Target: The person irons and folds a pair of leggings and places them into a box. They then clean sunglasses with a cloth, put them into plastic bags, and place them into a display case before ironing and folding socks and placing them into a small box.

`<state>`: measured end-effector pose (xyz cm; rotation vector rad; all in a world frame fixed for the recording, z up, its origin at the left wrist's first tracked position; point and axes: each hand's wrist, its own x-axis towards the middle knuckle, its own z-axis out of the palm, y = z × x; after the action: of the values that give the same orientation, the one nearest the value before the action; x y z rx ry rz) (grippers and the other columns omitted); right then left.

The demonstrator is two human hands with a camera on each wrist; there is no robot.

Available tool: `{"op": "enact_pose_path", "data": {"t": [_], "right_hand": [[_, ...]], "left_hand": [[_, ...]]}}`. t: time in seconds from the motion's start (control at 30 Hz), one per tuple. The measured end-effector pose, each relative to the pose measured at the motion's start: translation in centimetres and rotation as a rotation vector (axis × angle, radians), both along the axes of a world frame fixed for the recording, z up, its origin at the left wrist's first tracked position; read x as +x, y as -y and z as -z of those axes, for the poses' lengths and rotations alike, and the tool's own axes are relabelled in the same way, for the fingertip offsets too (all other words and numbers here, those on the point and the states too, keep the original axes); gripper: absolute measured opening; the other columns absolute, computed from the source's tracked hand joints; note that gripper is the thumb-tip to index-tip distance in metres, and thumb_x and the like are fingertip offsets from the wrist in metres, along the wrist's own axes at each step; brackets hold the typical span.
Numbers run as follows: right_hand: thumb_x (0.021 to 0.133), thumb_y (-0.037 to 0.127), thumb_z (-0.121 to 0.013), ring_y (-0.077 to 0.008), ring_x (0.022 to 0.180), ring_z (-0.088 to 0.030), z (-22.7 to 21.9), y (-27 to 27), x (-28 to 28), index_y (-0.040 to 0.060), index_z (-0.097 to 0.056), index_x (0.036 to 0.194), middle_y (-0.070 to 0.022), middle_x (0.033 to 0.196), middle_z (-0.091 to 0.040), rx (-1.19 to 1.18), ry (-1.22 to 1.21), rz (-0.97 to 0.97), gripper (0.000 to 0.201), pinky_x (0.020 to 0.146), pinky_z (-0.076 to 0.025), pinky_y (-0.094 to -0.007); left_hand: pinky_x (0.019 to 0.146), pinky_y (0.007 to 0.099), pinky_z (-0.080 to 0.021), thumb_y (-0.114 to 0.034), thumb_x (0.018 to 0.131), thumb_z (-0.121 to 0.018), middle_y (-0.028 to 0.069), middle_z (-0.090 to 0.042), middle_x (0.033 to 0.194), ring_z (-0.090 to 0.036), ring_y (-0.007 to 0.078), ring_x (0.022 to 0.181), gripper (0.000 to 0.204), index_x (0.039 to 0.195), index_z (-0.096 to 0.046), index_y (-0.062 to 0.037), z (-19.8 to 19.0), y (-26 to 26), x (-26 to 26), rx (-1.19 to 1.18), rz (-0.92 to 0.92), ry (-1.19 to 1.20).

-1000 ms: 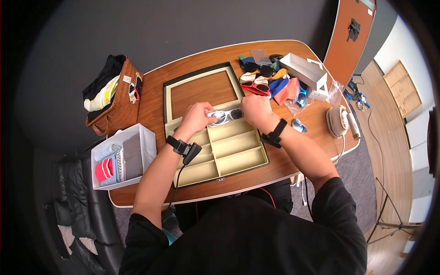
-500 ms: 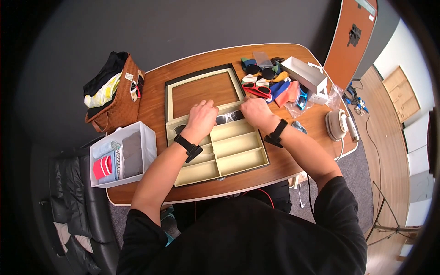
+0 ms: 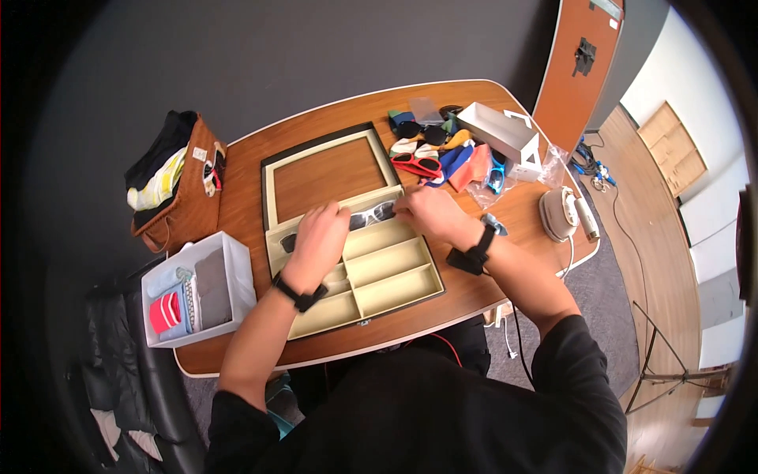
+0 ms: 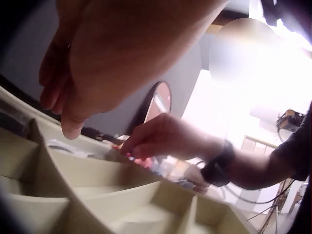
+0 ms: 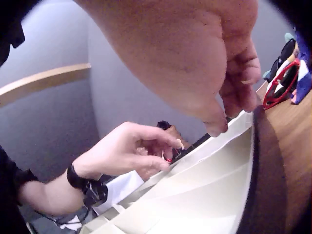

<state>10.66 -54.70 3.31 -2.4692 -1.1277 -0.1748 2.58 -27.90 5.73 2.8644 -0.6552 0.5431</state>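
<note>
White-framed sunglasses (image 3: 371, 216) with dark lenses lie in the back right compartment of a cream-lined display box (image 3: 399, 289). My left hand (image 3: 320, 237) is over the divider at their left end, its thumb and fingers apart in the right wrist view. At their right end my right hand (image 3: 434, 212) reaches down, fingertips overlapping the frame, thumb and fingers loosely bent beside the box rim. Dark sunglasses (image 3: 289, 242) sit in the back left compartment, partly hidden by my left hand. The box's windowed lid (image 3: 269, 189) lies folded back.
Red sunglasses (image 3: 417, 164), blue sunglasses (image 3: 496, 178) and coloured cloth pouches lie at the back right by a white carton (image 3: 501, 130). A handheld steamer (image 3: 557, 213) stands at the right edge. On the left are a fabric bin (image 3: 241, 276) and a brown basket (image 3: 181, 205).
The white-framed sunglasses, held up in both hands in the first frame, now lie in the compartment. My left hand has come off their left end. The head view has shifted slightly.
</note>
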Motion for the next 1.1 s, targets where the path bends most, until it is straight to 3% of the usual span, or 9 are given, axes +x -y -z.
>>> {"op": "enact_pose_path", "data": {"t": [0.1,0.23,0.37,0.43,0.5,0.57,0.7,0.9,1.1], "right_hand": [[0.091,0.02,-0.073,-0.0376,0.09,-0.075,-0.7,3.1,-0.5,0.0087,-0.08,0.099,-0.0165,0.097,-0.077,0.22,-0.001,0.181,0.015,0.078,-0.061,-0.049],[0.091,0.021,-0.078,-0.0389,0.09,-0.073,-0.4,5.4,3.8,0.0084,-0.079,0.1,-0.0175,0.096,-0.072,0.197,0.047,0.431,0.015,0.08,-0.059,-0.0497],[0.09,0.025,-0.08,-0.0383,0.102,-0.069,-0.3,3.3,7.4,0.0071,-0.078,0.099,-0.0182,0.103,-0.069,0.137,0.105,0.388,0.021,0.086,-0.058,-0.0491],[0.088,0.026,-0.08,-0.0377,0.104,-0.067,1.4,2.0,9.8,0.0059,-0.078,0.098,-0.0183,0.108,-0.067,0.002,0.285,0.322,0.023,0.088,-0.058,-0.0468],[0.09,0.022,-0.074,-0.0336,0.11,-0.066,1.0,0.0,10.3,0.0058,-0.08,0.103,-0.0171,0.116,-0.068,-0.321,0.243,0.414,0.021,0.093,-0.056,-0.0448],[0.092,0.019,-0.069,-0.0325,0.113,-0.067,1.4,-0.9,10.9,0.0057,-0.08,0.105,-0.0177,0.121,-0.069,-0.433,0.184,0.433,0.022,0.096,-0.055,-0.0453],[0.091,0.02,-0.067,-0.0324,0.113,-0.069,1.9,-0.7,10.8,0.0052,-0.08,0.102,-0.0169,0.114,-0.074,-0.359,0.232,0.445,0.022,0.095,-0.056,-0.0454],[0.086,0.028,-0.077,-0.0367,0.089,-0.073,-1.1,3.4,3.4,0.0038,-0.075,0.085,-0.0203,0.094,-0.074,0.073,0.28,0.558,0.024,0.082,-0.059,-0.0484],[0.092,0.035,-0.079,-0.0419,0.074,-0.073,1.0,7.3,-9.3,0.0017,-0.072,0.085,-0.0228,0.081,-0.072,0.045,0.001,0.778,0.035,0.068,-0.06,-0.0514]], "left_hand": [[0.077,0.048,-0.055,-0.012,0.087,-0.08,0.0147,-0.066,0.091,-0.069,0.0381,0.085,0.022,0.106,-0.074,-0.0027,-3.6,0.2,-6.4,-0.165,0.034,-0.025],[0.073,0.0431,-0.055,-0.015,0.087,-0.083,0.011,-0.067,0.088,-0.069,0.033,0.082,0.018,0.1,-0.075,-0.005,-3.2,-0.5,-12.3,-0.224,-0.004,-0.106],[0.065,0.0408,-0.054,-0.017,0.086,-0.086,0.0091,-0.067,0.079,-0.069,0.0291,0.071,0.016,0.091,-0.076,-0.0061,-1.0,-0.3,-15.6,-0.344,-0.06,-0.18],[0.062,0.0396,-0.053,-0.019,0.084,-0.089,0.0074,-0.065,0.075,-0.067,0.027,0.066,0.018,0.089,-0.076,-0.0073,-0.4,0.2,-16.6,-0.37,-0.046,-0.15],[0.061,0.0396,-0.052,-0.019,0.083,-0.089,0.0068,-0.064,0.073,-0.066,0.0273,0.065,0.019,0.089,-0.076,-0.0077,-0.3,0.4,-17.3,-0.355,-0.044,-0.193],[0.06,0.0394,-0.05,-0.019,0.082,-0.09,0.0065,-0.062,0.072,-0.064,0.0271,0.064,0.02,0.089,-0.076,-0.0077,0.1,0.3,-17.6,-0.351,-0.04,-0.178],[0.059,0.0389,-0.05,-0.018,0.08,-0.09,0.0059,-0.062,0.07,-0.064,0.0259,0.063,0.02,0.088,-0.075,-0.0074,0.2,-0.2,-17.8,-0.363,-0.056,-0.179],[0.057,0.038,-0.049,-0.015,0.08,-0.09,0.0059,-0.063,0.07,-0.063,0.0245,0.062,0.02,0.088,-0.074,-0.0071,0.1,-0.4,-17.4,-0.395,-0.051,-0.207],[0.058,0.0384,-0.05,-0.016,0.083,-0.089,0.006,-0.063,0.072,-0.064,0.0249,0.063,0.019,0.089,-0.074,-0.0069,0.0,1.3,-15.9,-0.4,0.042,-0.236]]}}
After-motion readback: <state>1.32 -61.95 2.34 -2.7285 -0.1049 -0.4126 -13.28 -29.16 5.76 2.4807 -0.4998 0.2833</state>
